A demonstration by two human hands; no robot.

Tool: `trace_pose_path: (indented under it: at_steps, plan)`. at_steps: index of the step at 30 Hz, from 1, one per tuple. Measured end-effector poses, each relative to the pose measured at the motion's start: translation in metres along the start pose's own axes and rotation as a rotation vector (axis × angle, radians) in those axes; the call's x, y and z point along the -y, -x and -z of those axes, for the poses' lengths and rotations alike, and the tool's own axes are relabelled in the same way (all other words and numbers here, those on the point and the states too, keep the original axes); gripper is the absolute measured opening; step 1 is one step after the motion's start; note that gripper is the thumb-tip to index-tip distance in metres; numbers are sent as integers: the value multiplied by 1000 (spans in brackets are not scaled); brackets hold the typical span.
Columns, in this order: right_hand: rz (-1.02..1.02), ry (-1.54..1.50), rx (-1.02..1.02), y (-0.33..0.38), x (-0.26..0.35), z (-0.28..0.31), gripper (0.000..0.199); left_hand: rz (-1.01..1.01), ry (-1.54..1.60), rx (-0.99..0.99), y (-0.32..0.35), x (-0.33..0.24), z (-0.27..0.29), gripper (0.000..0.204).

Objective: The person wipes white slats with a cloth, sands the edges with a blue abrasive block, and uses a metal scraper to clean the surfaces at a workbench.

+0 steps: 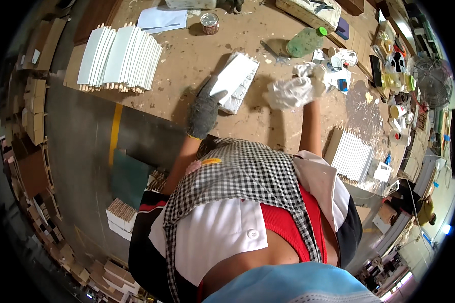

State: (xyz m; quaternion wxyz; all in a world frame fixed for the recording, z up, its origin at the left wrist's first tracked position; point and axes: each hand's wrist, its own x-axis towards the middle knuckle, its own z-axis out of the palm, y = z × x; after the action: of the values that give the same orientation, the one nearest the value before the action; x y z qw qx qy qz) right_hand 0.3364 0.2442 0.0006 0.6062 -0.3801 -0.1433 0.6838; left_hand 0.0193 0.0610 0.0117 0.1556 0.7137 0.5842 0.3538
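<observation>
My left hand [203, 112], in a dark grey knit glove, is closed on the near left end of a small white panel [236, 73]. The panel lies slanted on top of a paint-smeared, wrapped block [236, 97] on the workbench [187, 60]. To the right, my right hand [316, 87] grips a crumpled white rag [288, 93], which hangs toward the panel but stays apart from it. Motion blurs the rag, and it partly hides my right fingers.
White slats [119, 58] stand in rows at the far left; another white stack [349, 154] is at the near right. Behind are an open can [210, 23], a green bottle [307, 42] and a putty knife [272, 50]. Tubs and a fan [432, 83] line the right side.
</observation>
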Motion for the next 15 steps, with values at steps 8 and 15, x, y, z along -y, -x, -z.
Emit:
trace_pose_path:
  at_steps: [8, 15]
  plan:
    - [97, 794, 213, 43, -32, -38, 34, 288, 658, -173, 23, 6, -41, 105]
    - [927, 1650, 914, 49, -112, -68, 37, 505, 408, -132, 9, -6, -36, 111]
